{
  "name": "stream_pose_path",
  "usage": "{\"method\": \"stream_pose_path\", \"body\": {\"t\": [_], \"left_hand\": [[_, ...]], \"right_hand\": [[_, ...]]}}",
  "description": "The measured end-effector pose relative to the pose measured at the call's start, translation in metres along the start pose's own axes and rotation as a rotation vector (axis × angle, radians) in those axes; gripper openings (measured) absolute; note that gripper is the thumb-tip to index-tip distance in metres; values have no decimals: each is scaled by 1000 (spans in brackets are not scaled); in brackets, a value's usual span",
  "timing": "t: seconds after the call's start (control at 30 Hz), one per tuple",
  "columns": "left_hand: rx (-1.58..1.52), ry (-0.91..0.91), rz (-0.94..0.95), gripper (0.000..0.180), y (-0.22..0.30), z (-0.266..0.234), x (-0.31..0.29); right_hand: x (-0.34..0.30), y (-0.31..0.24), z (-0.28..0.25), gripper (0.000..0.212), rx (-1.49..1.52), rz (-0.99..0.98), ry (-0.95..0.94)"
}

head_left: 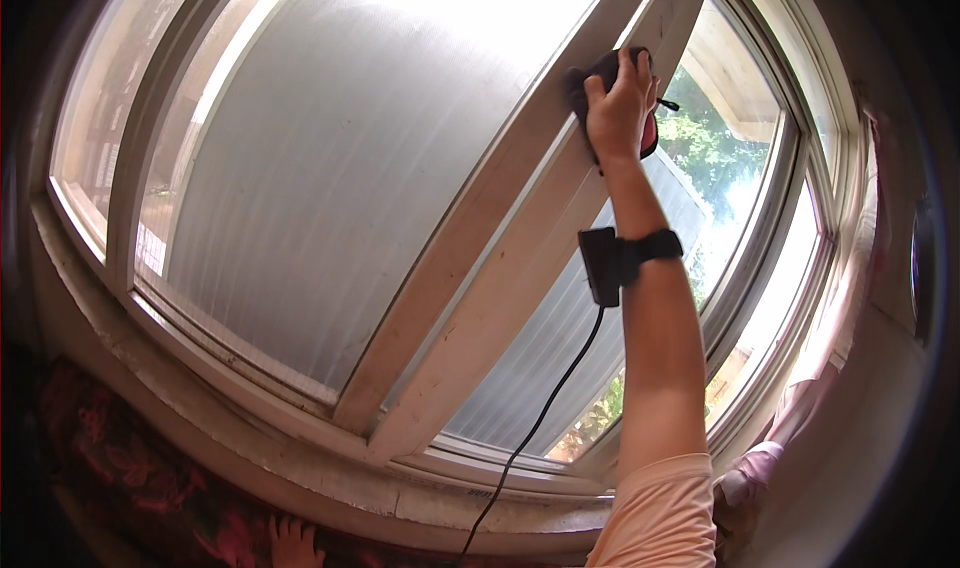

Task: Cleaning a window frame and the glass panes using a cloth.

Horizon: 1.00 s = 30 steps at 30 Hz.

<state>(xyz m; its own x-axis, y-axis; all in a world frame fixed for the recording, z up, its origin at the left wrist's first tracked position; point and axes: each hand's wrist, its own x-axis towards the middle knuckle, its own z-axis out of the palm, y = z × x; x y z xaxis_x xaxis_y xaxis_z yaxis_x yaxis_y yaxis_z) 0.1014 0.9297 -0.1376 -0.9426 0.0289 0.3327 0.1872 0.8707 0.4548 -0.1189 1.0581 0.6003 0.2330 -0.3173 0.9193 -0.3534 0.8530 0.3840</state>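
High up, my right hand (622,108) presses a bunched dark cloth (603,70) against the pale upright bar (530,238) of the window frame. My fingers curl over the cloth, and a bit of red shows at its edge beside the wrist. A small black strap end pokes out to the right of the hand. At the bottom edge, my left hand (294,545) lies with its fingers apart on dark fabric with a red floral pattern (130,468); only the fingers and back of that hand show.
A ribbed grey panel (320,188) stands behind the left glass. The worn sill (330,483) curves below. A black wristband device (603,266) on my right forearm trails a black cable (545,408) downward. A light curtain (760,468) hangs bunched at the right.
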Motion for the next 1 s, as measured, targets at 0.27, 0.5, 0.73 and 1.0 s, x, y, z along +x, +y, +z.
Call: {"method": "stream_pose_path", "body": {"t": [0.27, 0.5, 0.73, 1.0], "left_hand": [[-1, -69, -24, 58, 2, -2, 3], [-27, -79, -31, 62, 1, -5, 4], [7, -75, -16, 64, 0, -1, -1], [0, 66, 39, 62, -3, 6, -5]], "right_hand": [[80, 59, 22, 56, -167, -122, 99], [146, 113, 37, 58, -289, -280, 90], [163, 119, 52, 67, -351, -203, 149], [123, 94, 49, 65, -316, -167, 140]]}}
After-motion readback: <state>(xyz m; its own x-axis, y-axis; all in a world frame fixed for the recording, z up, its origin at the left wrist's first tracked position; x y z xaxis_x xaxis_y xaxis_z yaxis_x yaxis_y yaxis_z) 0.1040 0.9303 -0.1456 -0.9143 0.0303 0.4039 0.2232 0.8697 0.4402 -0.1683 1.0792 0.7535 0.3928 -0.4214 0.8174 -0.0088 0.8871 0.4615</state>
